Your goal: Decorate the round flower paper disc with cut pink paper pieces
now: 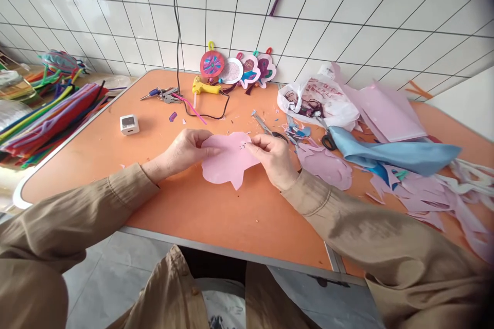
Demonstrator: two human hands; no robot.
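A pink cut-out shape of thin foam or paper (228, 162) lies on the orange table (216, 216), held between both hands. My left hand (185, 151) pinches its left edge with thumb and fingers. My right hand (272, 157) pinches its upper right edge, fingers closed, near a few small dark marks on the sheet. Both arms wear tan sleeves.
Scissors (268, 128) lie just behind my right hand. A second pink cut-out (326, 165), blue sheet (397, 154), pink scraps and a plastic bag (320, 100) crowd the right. A yellow glue gun (204, 86), round decorated pieces (212, 64), white cube (129, 124) and pipe cleaners (50, 118) sit left and back.
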